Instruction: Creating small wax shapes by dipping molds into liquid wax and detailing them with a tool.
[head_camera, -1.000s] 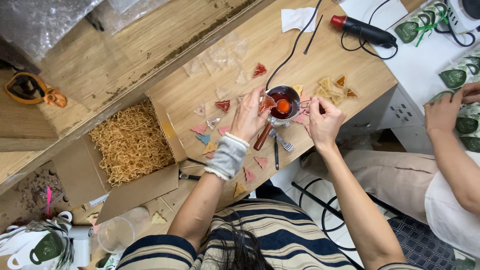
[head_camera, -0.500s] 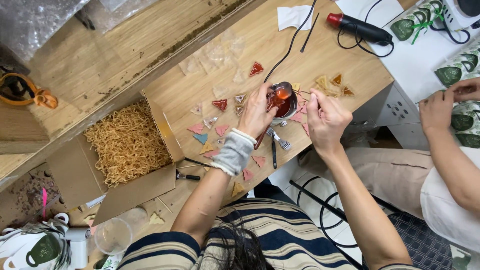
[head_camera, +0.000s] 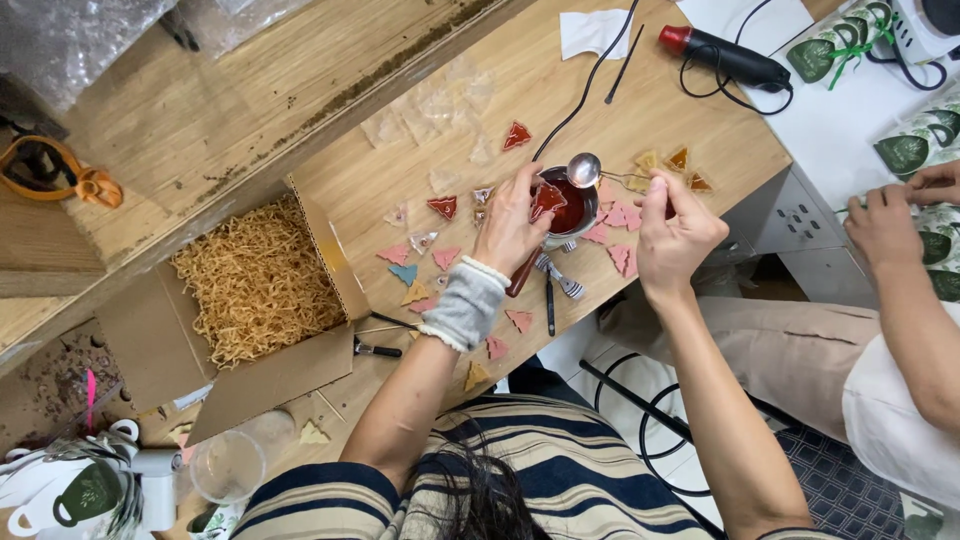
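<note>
My left hand (head_camera: 510, 222), with a grey cuff at the wrist, holds a small red triangular piece (head_camera: 548, 198) over a little metal pot (head_camera: 572, 208) full of red liquid. My right hand (head_camera: 675, 232) grips the thin handle of a metal spoon (head_camera: 584, 169), whose empty bowl hovers just above the pot's far rim. Several small triangular pieces (head_camera: 442, 207) in red, pink, yellow and teal lie scattered on the wooden table (head_camera: 400, 150) around the pot.
An open cardboard box (head_camera: 255, 285) of yellow shredded paper sits to the left. A black-and-red corded tool (head_camera: 722, 55) lies at the far right. Another person's hands (head_camera: 885, 222) work on leaf-printed packets to the right. Tweezers (head_camera: 562, 280) lie below the pot.
My right hand has lifted the spoon out, so its bowl now hovers above the pot's rim. My left hand has brought the red piece over the liquid.
</note>
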